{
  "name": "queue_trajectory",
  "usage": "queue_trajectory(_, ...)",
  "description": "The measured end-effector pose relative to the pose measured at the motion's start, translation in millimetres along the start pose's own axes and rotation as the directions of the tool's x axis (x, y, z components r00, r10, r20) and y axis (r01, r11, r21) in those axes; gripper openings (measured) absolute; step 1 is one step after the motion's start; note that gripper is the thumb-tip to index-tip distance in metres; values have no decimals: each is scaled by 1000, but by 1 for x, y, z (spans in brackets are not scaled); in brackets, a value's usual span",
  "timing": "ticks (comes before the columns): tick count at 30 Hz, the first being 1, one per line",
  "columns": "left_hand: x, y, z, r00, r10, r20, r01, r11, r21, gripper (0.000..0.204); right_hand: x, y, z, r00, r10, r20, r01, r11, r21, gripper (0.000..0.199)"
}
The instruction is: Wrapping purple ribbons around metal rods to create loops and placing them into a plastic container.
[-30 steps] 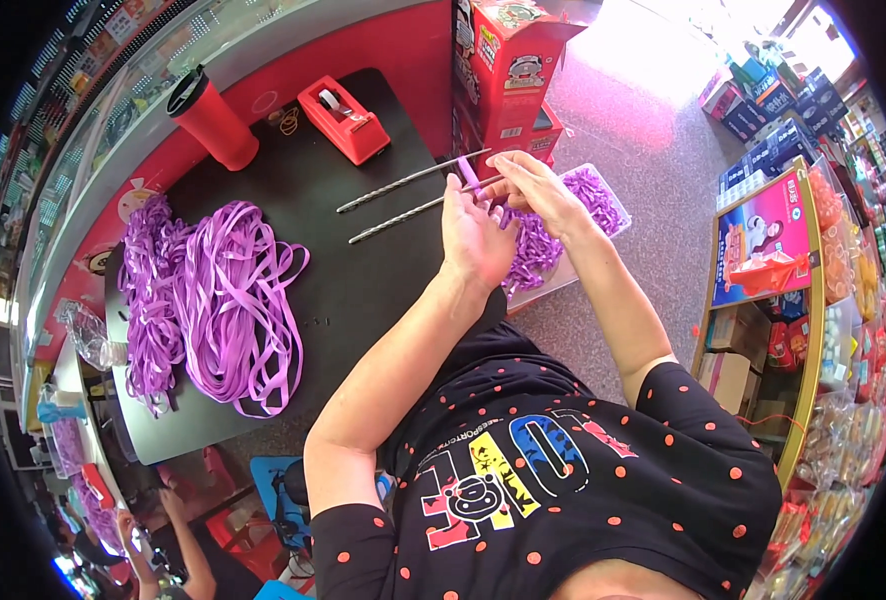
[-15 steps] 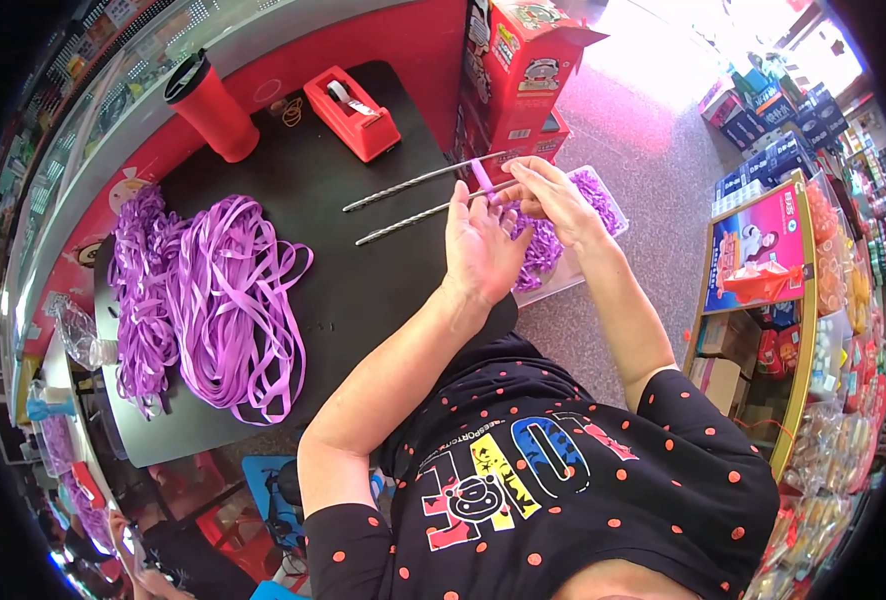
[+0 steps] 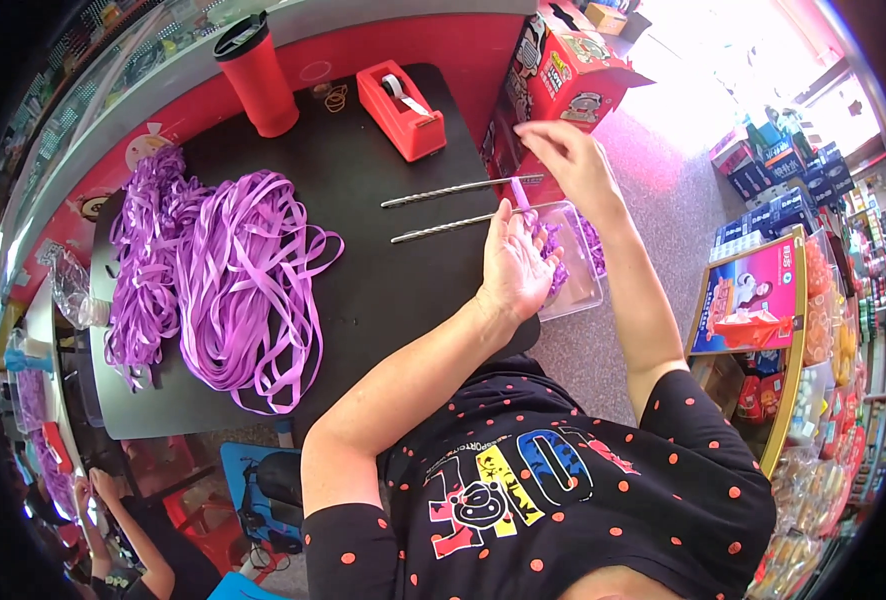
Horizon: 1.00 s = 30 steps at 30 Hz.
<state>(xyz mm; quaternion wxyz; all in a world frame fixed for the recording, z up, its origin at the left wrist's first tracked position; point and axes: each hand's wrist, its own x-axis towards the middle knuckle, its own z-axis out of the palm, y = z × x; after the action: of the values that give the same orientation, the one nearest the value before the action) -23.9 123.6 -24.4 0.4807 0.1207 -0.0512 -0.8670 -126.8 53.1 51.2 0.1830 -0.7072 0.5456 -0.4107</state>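
Indoors, a black table [image 3: 368,285] bears purple ribbon [image 3: 225,300] beside speckled floor [image 3: 675,240].

Can see a red tumbler [image 3: 263,92] at eleven o'clock, a tape dispenser [image 3: 409,128] near twelve, a red carton [image 3: 568,78] at one, blue boxes [image 3: 785,160] at two, a poster [image 3: 748,300] at three.

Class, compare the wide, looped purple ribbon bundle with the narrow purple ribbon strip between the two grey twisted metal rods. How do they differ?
The wide, looped purple ribbon bundle shows many long loops; the narrow purple ribbon strip shows as one short band.
The bundle lies on the black table, away from the hands; the strip spans the grey twisted metal rods, near the left hand.
Both are purple.
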Motion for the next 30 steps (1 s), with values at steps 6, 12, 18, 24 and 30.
queue_trajectory(6, 0, 0, -1, 1000, 12, 1, -12, 1000, 24, 88, 82, -8, 63, 972, -72, 225, 10, 964, 266, 29)
queue_trajectory(12, 1, -2, -2, 999, 30, 17, -31, 998, 58, 91, 117, -12, 83, 924, 233, 304, -289, 945, 155, 25)
queue_trajectory(18, 5, -4, -3, 1000, 31, 1, -30, 998, 52, 89, 134, -7, 95, 744, 447, 496, -559, 823, 97, 18)
queue_trajectory(24, 3, -2, 1, 999, 40, 0, -40, 998, 43, 89, 133, -11, 95, 636, 521, 569, -725, 657, 208, 15)
queue_trajectory(30, 4, -3, -2, 999, 38, 18, -38, 998, 53, 90, 132, -12, 81, 627, 459, 629, -722, 645, 248, 13)
